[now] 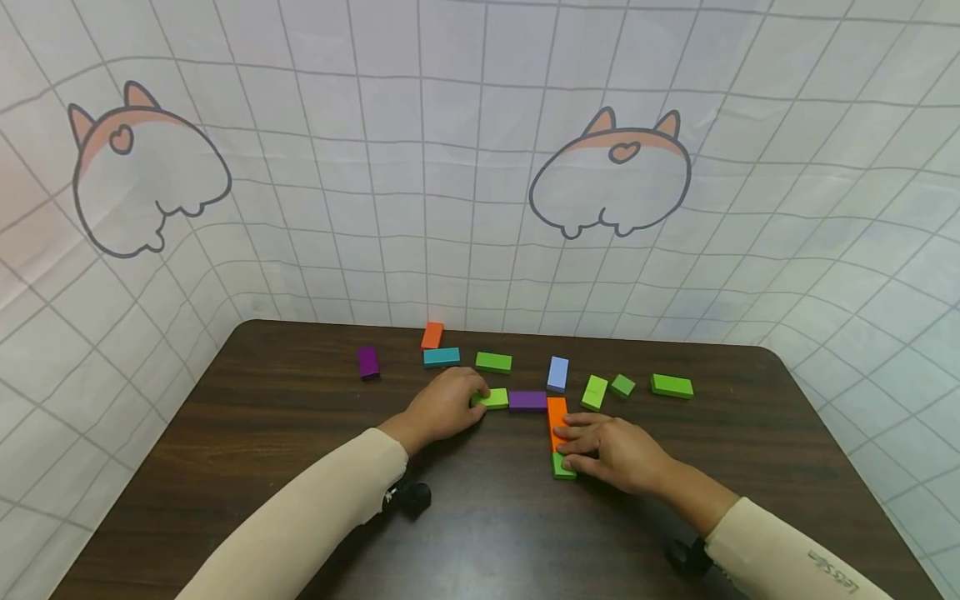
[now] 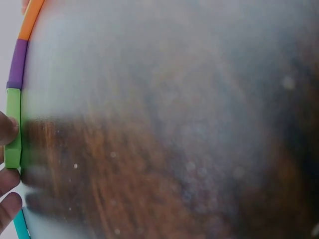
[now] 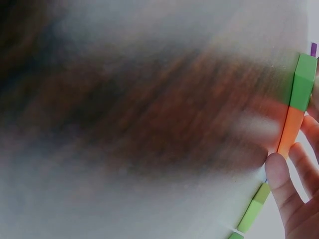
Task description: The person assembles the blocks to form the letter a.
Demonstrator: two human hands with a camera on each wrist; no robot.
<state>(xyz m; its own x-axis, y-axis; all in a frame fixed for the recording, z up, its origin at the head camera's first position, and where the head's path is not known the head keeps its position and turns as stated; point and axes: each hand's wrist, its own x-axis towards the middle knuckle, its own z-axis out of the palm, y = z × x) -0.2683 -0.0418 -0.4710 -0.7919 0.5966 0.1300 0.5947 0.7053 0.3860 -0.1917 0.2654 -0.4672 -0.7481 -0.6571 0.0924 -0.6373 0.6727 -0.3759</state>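
My left hand [image 1: 447,404] pinches the left end of a light green block [image 1: 495,399] between thumb and fingers. In the left wrist view, fingertips [image 2: 7,130] lie against that block's side and end. A purple block [image 1: 527,402] continues the row on its right. At the purple block's right end, an orange block [image 1: 556,412] runs toward the person, and a green block [image 1: 564,472] adjoins its near end. From the right, my right hand [image 1: 621,452] rests its extended fingers across the orange and green blocks. The right wrist view shows fingertips [image 3: 277,168] beside the orange block.
Behind the row lie a blue block [image 1: 557,374], a green block [image 1: 493,362], a teal block [image 1: 442,357], an orange-red block [image 1: 432,335] and a purple block [image 1: 368,363]. Several green blocks [image 1: 671,386] sit to the right. A patterned curtain [image 1: 480,208] surrounds the dark wooden table [image 1: 480,550].
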